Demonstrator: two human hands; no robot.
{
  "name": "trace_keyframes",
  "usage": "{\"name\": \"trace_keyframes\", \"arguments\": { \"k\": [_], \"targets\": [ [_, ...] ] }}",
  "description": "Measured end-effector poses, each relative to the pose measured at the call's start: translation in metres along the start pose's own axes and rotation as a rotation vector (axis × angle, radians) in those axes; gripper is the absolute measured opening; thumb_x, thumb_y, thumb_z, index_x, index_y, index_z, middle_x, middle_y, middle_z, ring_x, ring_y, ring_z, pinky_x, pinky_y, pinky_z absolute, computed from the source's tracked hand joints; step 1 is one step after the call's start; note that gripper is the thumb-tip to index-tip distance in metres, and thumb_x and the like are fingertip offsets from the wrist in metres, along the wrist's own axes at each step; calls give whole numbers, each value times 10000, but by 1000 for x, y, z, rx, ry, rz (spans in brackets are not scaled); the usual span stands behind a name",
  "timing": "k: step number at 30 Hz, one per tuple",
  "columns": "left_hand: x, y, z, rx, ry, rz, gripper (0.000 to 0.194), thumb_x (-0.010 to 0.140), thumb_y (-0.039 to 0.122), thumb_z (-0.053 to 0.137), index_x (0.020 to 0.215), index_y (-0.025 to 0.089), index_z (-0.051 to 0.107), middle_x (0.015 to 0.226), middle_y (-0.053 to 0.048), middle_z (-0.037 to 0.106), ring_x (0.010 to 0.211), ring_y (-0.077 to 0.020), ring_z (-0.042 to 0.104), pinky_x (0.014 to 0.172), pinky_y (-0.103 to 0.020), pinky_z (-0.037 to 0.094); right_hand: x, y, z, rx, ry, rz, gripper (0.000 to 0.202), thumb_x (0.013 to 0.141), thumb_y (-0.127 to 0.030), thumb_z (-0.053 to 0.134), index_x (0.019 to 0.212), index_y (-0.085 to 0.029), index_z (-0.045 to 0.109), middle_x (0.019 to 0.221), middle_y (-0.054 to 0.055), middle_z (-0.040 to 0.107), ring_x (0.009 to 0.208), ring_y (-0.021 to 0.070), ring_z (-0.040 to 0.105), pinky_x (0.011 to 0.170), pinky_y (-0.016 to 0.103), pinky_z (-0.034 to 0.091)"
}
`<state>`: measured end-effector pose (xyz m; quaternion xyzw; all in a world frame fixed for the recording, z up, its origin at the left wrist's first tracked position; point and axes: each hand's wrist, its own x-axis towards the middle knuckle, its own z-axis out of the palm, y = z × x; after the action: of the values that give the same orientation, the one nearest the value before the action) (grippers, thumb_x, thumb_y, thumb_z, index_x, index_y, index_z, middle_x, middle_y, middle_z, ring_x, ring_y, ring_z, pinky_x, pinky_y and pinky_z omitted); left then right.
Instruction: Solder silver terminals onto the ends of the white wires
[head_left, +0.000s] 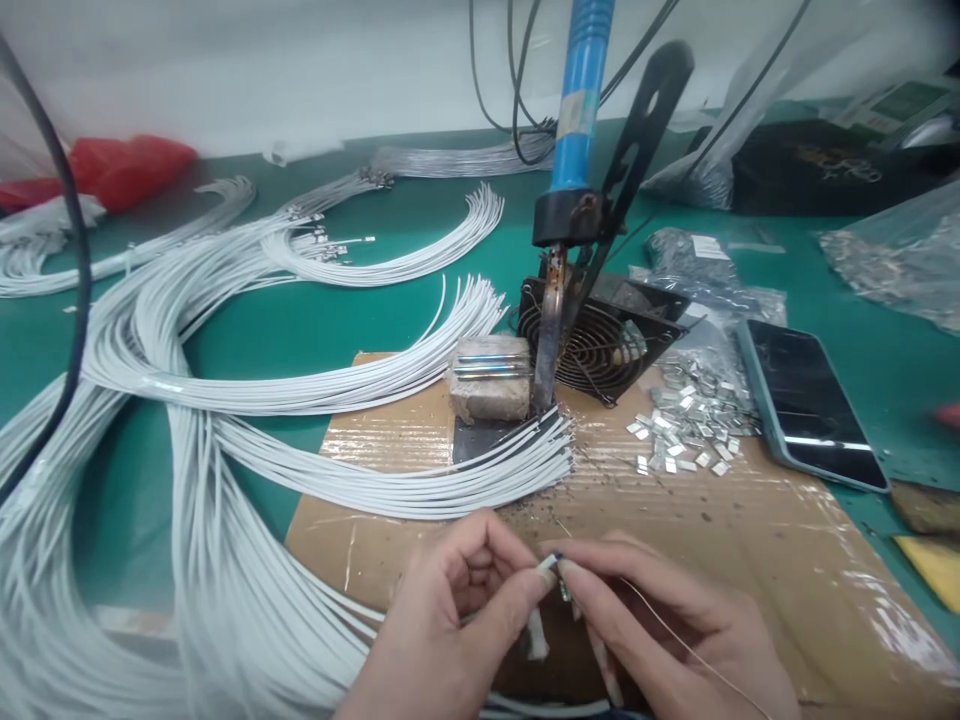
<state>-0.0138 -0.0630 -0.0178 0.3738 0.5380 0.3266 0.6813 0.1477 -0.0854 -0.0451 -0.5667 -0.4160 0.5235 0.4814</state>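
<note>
Low in the middle of the head view, my left hand pinches the end of a white cable between thumb and forefinger. My right hand meets it there, its thumb and forefinger closed at the cable's dark tip. A small shiny bit shows below these fingertips; most of what the right fingers grip is hidden. Across the right hand runs a thin pale wire. Just beyond the hands lies a fanned bundle of white cables. To the right is a pile of small metal tabs.
A blue-handled soldering iron stands tip down beside a worn block. Behind it sits a small fan. A phone lies at right on the cardboard. More white cable bundles cover the left side.
</note>
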Motion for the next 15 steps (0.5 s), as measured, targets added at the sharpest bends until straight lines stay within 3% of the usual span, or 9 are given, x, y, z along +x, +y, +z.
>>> {"name": "trace_keyframes", "arguments": {
  "k": [5, 9, 15],
  "targets": [
    [-2, -4, 6, 164, 84, 42, 239, 870, 346, 726, 745, 187, 597, 642, 39, 574, 612, -124, 519, 595, -233, 407, 0, -2, -11, -189, -18, -119, 121, 868, -334, 809, 939, -342, 906, 676, 14, 715, 512, 120, 633, 439, 143, 498],
    [-4, -10, 7, 334, 135, 111, 217, 894, 348, 665, 745, 199, 614, 623, 25, 596, 565, -134, 523, 537, -241, 376, 0, -2, -14, -194, -58, -97, 125, 886, -340, 792, 943, -352, 902, 648, -3, 683, 485, 90, 574, 409, 113, 446],
    [-6, -23, 6, 587, 209, 460, 213, 950, 191, 617, 744, 199, 671, 629, 33, 633, 561, -108, 553, 546, -214, 397, 2, 7, -16, -138, -70, 3, 139, 885, -383, 796, 921, -308, 907, 631, 1, 638, 493, 87, 578, 424, 105, 465]
  ]
}}
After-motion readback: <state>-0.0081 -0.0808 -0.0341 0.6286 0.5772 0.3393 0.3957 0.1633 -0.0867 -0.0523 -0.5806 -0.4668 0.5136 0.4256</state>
